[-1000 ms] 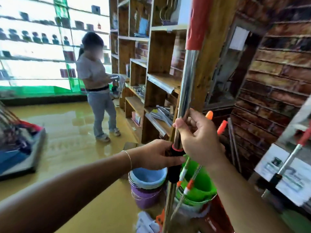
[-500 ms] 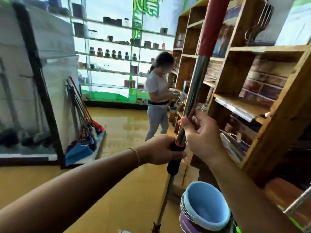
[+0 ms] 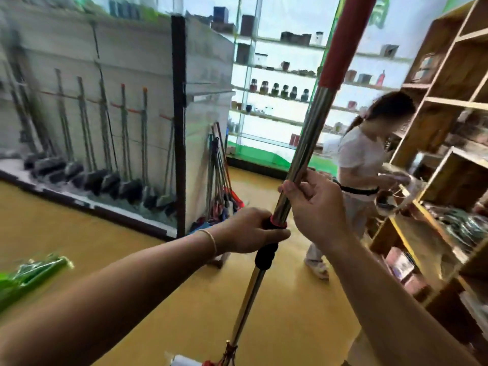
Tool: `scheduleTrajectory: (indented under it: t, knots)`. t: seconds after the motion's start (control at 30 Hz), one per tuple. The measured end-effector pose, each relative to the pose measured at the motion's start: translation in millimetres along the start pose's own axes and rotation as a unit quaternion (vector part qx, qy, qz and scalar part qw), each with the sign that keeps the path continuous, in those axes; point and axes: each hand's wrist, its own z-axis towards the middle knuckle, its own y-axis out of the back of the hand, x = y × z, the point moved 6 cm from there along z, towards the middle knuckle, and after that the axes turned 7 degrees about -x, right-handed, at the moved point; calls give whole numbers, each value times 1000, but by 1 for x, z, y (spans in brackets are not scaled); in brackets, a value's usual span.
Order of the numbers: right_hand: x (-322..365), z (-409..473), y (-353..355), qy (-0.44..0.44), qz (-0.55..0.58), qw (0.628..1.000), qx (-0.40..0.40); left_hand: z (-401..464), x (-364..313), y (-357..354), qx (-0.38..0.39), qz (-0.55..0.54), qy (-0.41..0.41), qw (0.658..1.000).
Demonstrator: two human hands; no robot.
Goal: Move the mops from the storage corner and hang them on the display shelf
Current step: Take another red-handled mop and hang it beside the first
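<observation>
The view has swung left since the earlier frames: the brick corner with its stacked buckets has dropped out of sight, and the white display shelf point(image 3: 111, 83) with its row of hung mops now fills the left half, where before it was only partly seen or not at all. The wooden shelving point(image 3: 449, 143) has slid to the right edge, and the other person point(image 3: 361, 165) who stood well off now appears much nearer, just behind the pole. The carried mop point(image 3: 303, 149) keeps the same upright tilt — red sleeve at the top, steel shaft running down to a red fitting at the bottom edge, its head out of frame. The grip has not changed: the left hand point(image 3: 248, 231) is wrapped round the black collar of the shaft, and the right hand point(image 3: 314, 207) holds the bare steel just above it, fingers curled round the pole. The step in hand looks like the carry across the yellow floor point(image 3: 132, 260) toward the display shelf. To do it well, the pole is best kept near vertical and close to the body, so its top clears the shelving and its lower end passes the other person — then steered to a free hook, likely toward the right end of the row, beside the loose bundle of mops point(image 3: 219, 180) leaning at the panel's end.
</observation>
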Motion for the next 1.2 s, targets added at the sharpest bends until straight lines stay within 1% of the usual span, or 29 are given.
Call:
scheduleTrajectory:
  t: [0.17, 0.33, 0.5, 0.57, 0.63, 0.73, 0.87, 0.93, 1.1, 1.2]
  knots:
    - [-30, 75, -76, 8, 28, 995, 95, 55, 66, 56, -15, 39, 48, 998]
    - [-50, 140, -163, 21, 58, 986, 158, 85, 129, 113, -71, 25, 111, 991]
    - [-61, 185, -258, 50, 82, 972, 213, 104, 205, 169, -99, 30, 148, 984]
    - [-63, 202, -299, 69, 88, 968, 226, 109, 234, 194, -109, 24, 165, 980]
    - [-66, 216, -338, 81, 88, 965, 232, 116, 266, 219, -101, 31, 183, 977]
    - [-64, 239, -396, 102, 91, 962, 238, 126, 309, 265, -91, 68, 179, 977]
    - [-54, 275, -463, 99, 112, 952, 266, 139, 353, 326, -108, 61, 187, 974]
    - [-47, 295, -491, 111, 124, 948, 271, 145, 370, 354, -131, 46, 194, 971]
    - [-35, 333, -561, 132, 160, 935, 287, 160, 416, 416, -209, 57, 188, 958]
    - [-35, 349, -608, 151, 170, 922, 313, 163, 450, 445, -230, 57, 204, 950]
